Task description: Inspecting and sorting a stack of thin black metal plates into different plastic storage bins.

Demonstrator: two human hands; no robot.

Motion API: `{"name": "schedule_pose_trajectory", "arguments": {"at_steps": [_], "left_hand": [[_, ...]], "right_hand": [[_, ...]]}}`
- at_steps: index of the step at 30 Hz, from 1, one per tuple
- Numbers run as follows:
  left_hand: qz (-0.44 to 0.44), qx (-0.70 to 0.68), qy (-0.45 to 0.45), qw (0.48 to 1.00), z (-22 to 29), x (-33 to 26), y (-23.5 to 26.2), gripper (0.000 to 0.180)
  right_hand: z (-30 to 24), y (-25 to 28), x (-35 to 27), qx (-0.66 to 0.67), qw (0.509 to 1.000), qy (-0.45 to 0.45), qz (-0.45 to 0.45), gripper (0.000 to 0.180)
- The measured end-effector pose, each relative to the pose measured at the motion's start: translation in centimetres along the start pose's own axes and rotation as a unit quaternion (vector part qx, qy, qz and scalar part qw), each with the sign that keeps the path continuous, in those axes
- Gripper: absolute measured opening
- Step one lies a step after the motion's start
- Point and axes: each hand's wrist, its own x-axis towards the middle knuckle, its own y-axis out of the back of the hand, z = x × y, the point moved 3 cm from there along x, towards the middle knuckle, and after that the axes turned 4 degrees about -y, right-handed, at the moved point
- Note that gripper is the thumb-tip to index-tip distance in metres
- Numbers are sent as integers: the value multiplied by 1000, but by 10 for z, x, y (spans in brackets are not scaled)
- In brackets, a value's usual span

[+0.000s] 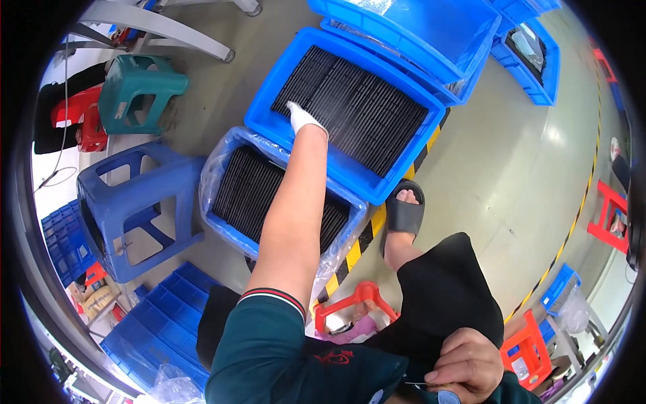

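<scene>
My left hand [306,121], in a white glove, reaches to the left part of a blue crate [367,190]. The crate holds rows of thin black strips [356,104], and the glove is over their near left edge. Its fingers are mostly hidden, so I cannot tell whether they touch a strip. Bare and close to my dark green shirt [269,357], my right hand [468,363] has its fingers curled. A thin piece [416,384] sticks out beside the fingertips; what it is I cannot make out.
A second crate [229,236], lined with clear plastic, holds more black strips nearer me. Blue crates [431,40] are stacked behind. Blue [141,202] and green [141,91] stools stand at left. My sandalled foot [406,209] is beside yellow-black floor tape [353,256]. A red stool [356,303] is below me.
</scene>
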Motion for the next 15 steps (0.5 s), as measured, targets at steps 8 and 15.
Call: {"name": "schedule_pose_trajectory", "arguments": {"at_steps": [8, 15], "left_hand": [[267, 286, 193, 900, 68, 133, -123, 57], [320, 496, 293, 752, 59, 144, -156, 59]], "right_hand": [[2, -4, 5, -6, 1000, -8, -6, 18], [-5, -11, 1, 33, 999, 4, -21, 18]]}}
